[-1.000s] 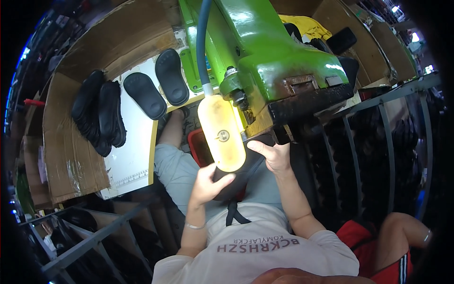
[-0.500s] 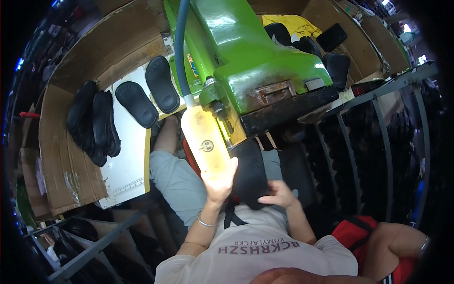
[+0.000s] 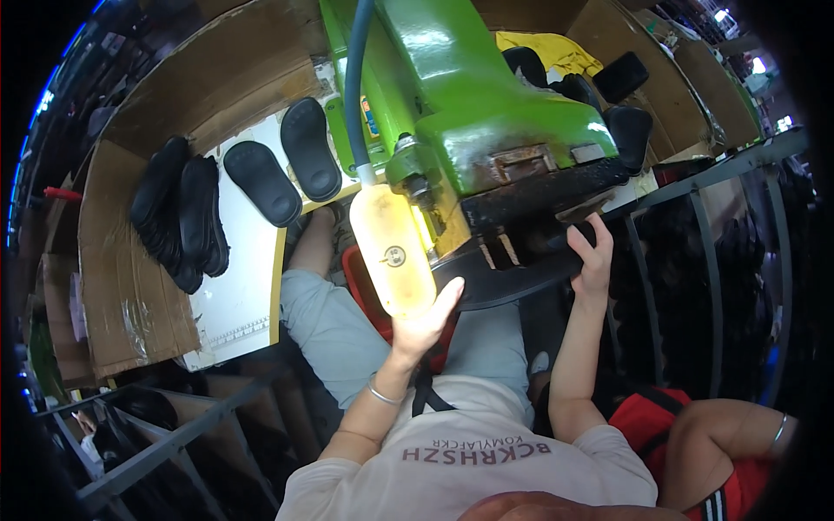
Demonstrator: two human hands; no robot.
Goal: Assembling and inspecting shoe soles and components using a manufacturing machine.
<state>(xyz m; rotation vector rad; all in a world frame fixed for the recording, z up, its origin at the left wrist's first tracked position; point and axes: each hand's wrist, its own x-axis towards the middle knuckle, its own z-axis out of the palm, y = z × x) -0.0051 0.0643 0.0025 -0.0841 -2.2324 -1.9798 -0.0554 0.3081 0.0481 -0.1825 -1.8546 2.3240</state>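
Observation:
A black shoe sole (image 3: 521, 288) lies crosswise under the head of a green sewing machine (image 3: 495, 130). My left hand (image 3: 427, 323) grips its left end, the thumb on top and the other fingers partly hidden behind a glowing lamp (image 3: 393, 252). At the other end, my right hand (image 3: 593, 260) has its fingers curled over the sole's edge close to the dark underside of the machine head. The machine head hides the sole's far side. Whether the needle touches the sole cannot be seen.
Two black soles, one of them a left-hand sole (image 3: 261, 182), lie on a white board (image 3: 234, 300) beside a stacked pile of soles (image 3: 178, 213). Cardboard walls (image 3: 130, 278) surround the table. Metal racks (image 3: 712, 260) stand at both sides; a person in red (image 3: 712, 451) sits at the lower right.
The sole has turned from pointing toward me to lying crosswise under the machine head. My right hand has moved up and right to its far end; my left hand shifted slightly right.

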